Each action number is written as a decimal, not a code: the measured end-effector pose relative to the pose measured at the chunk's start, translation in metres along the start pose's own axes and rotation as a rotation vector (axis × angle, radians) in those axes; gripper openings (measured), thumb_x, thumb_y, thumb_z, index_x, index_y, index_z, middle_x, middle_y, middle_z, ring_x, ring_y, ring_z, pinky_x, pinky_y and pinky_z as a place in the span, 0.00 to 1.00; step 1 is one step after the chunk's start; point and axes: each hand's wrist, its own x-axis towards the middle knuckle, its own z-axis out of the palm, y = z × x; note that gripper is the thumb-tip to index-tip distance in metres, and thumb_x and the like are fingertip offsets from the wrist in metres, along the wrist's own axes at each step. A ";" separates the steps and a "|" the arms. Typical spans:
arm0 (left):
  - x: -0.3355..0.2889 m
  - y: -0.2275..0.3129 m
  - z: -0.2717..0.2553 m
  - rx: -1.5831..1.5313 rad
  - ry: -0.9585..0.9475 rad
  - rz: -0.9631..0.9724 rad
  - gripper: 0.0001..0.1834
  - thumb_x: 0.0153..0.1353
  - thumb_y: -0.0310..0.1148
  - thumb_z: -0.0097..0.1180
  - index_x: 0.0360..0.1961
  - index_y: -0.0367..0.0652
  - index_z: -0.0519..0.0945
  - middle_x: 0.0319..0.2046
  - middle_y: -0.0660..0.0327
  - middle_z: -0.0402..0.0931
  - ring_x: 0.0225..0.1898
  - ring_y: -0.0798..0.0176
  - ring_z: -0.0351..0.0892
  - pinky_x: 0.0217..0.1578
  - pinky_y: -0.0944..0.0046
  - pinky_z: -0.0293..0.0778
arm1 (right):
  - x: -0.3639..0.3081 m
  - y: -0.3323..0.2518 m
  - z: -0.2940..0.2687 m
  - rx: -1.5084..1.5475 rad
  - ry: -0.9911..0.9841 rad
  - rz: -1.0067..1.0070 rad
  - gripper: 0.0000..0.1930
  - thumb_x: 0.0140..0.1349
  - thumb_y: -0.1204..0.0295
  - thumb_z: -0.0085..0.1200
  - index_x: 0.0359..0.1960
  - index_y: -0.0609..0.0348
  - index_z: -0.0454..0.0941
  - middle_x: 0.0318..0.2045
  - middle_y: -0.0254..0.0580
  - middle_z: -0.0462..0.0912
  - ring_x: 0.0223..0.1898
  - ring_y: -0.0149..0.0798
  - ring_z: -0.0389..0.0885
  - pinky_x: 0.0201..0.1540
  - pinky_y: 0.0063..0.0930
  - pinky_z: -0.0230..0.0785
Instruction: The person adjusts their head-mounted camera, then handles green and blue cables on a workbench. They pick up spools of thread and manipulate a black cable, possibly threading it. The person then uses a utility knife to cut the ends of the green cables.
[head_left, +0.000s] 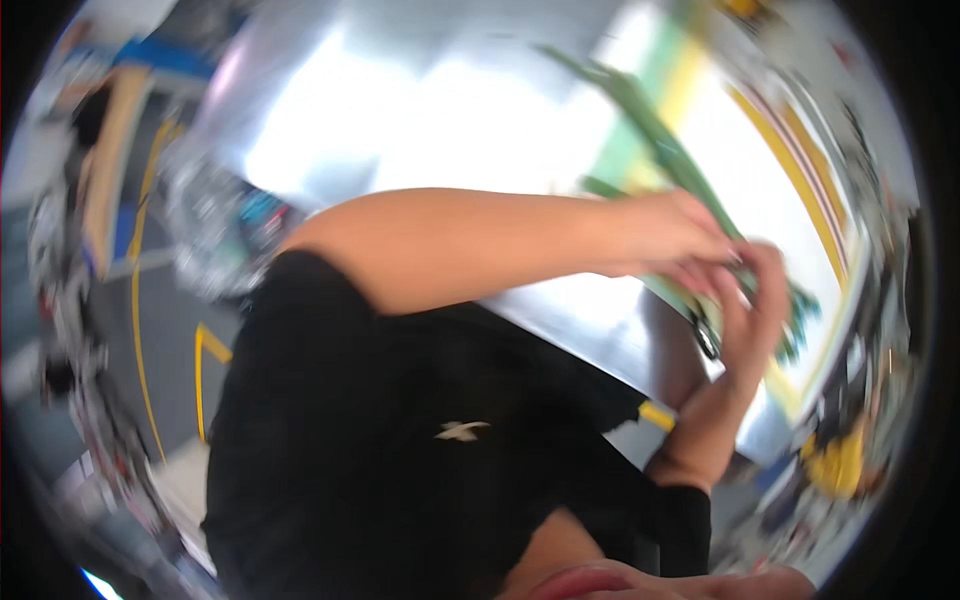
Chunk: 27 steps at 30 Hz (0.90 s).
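Observation:
A long green stalk (662, 140) runs slantwise over the right part of the metal table, with a bluish-green, leafy-looking tuft (800, 322) at its near end. My left hand (672, 238) reaches across from the left and has its fingers closed on the stalk. From below, my right hand (752, 305) meets it, thumb and fingers curled together at the same spot. Motion blur hides exactly how the fingertips grip. Beside my right wrist is a small black loop-shaped thing (706, 335), its kind unclear. A shorter green piece (602, 187) shows behind my left wrist.
A shiny metal table (420, 120) spreads ahead of me. On its right lies a white sheet or board with yellow and green bands (790, 190). A crumpled clear plastic bag (195, 225) sits at the left. Yellow lines (140, 330) mark the grey floor.

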 end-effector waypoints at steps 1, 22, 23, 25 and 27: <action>-0.005 0.002 0.003 0.033 0.077 -0.019 0.18 0.72 0.37 0.56 0.52 0.31 0.78 0.44 0.51 0.82 0.46 0.59 0.84 0.49 0.61 0.80 | 0.003 -0.001 0.000 0.003 0.008 -0.061 0.18 0.53 0.79 0.67 0.46 0.64 0.78 0.38 0.46 0.80 0.38 0.42 0.80 0.43 0.31 0.74; -0.003 0.005 0.001 -0.028 0.015 0.023 0.15 0.73 0.35 0.54 0.53 0.36 0.77 0.42 0.59 0.83 0.42 0.67 0.83 0.46 0.65 0.78 | 0.001 0.019 0.000 0.372 0.068 0.029 0.17 0.50 0.76 0.69 0.43 0.59 0.82 0.35 0.35 0.81 0.34 0.30 0.75 0.39 0.23 0.71; -0.003 0.006 0.002 -0.051 0.024 0.028 0.14 0.72 0.35 0.55 0.51 0.37 0.78 0.41 0.58 0.84 0.43 0.65 0.84 0.48 0.64 0.78 | 0.001 0.019 0.000 0.397 0.072 0.029 0.17 0.50 0.76 0.69 0.43 0.59 0.82 0.35 0.35 0.81 0.34 0.29 0.76 0.39 0.23 0.71; -0.004 0.005 0.002 -0.034 0.026 0.057 0.14 0.70 0.33 0.57 0.51 0.36 0.78 0.41 0.57 0.84 0.44 0.65 0.84 0.48 0.65 0.79 | 0.001 0.020 0.000 0.403 0.066 0.043 0.17 0.50 0.77 0.69 0.43 0.60 0.82 0.35 0.35 0.81 0.35 0.30 0.76 0.40 0.23 0.71; -0.005 0.005 0.003 -0.005 0.027 0.083 0.14 0.69 0.31 0.59 0.51 0.36 0.78 0.42 0.56 0.84 0.44 0.66 0.84 0.47 0.66 0.79 | 0.001 0.020 0.001 0.433 0.087 0.061 0.17 0.50 0.77 0.69 0.43 0.61 0.81 0.35 0.35 0.81 0.35 0.30 0.76 0.41 0.23 0.72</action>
